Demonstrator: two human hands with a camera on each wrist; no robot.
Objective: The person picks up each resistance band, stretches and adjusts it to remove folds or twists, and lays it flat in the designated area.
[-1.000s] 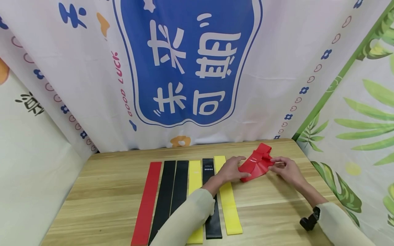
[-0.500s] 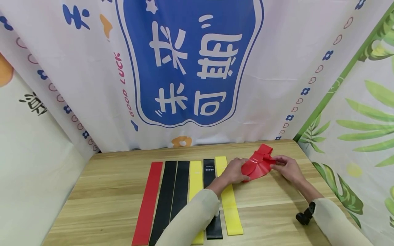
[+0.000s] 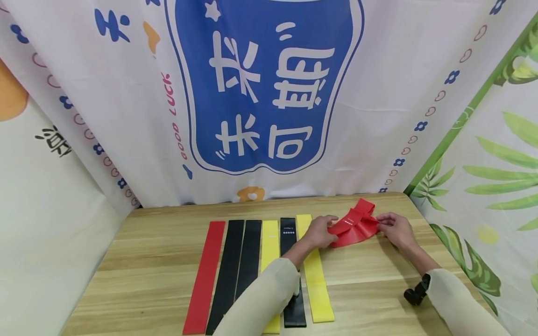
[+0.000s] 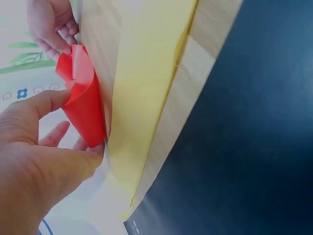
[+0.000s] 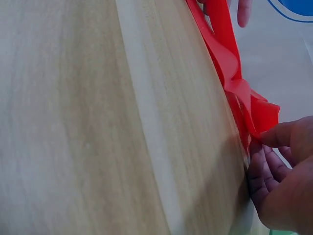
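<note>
A crumpled red resistance band point(image 3: 356, 229) with small white print lies folded on the right part of the table. My left hand point(image 3: 320, 232) pinches its left end between thumb and fingers; the left wrist view shows that end of the band point(image 4: 85, 105) bent into a loop. On the other side my right hand point(image 3: 396, 229) pinches a fold at the right edge. In the right wrist view, thumb and fingertip meet on the red band point(image 5: 234, 73). A flat yellow band point(image 3: 317, 284) lies just under my left wrist.
Left of the hands, a row of flat bands lies on the wooden table point(image 3: 138, 270): a red band point(image 3: 204, 275), several black bands point(image 3: 227, 266) and another yellow band point(image 3: 270, 242). My left sleeve point(image 3: 262, 298) covers part of the row. A printed curtain point(image 3: 378, 93) hangs behind.
The red band's folds have shifted and its lower part is spread more toward the right. My right hand has moved slightly right; both hands keep their pinch.
</note>
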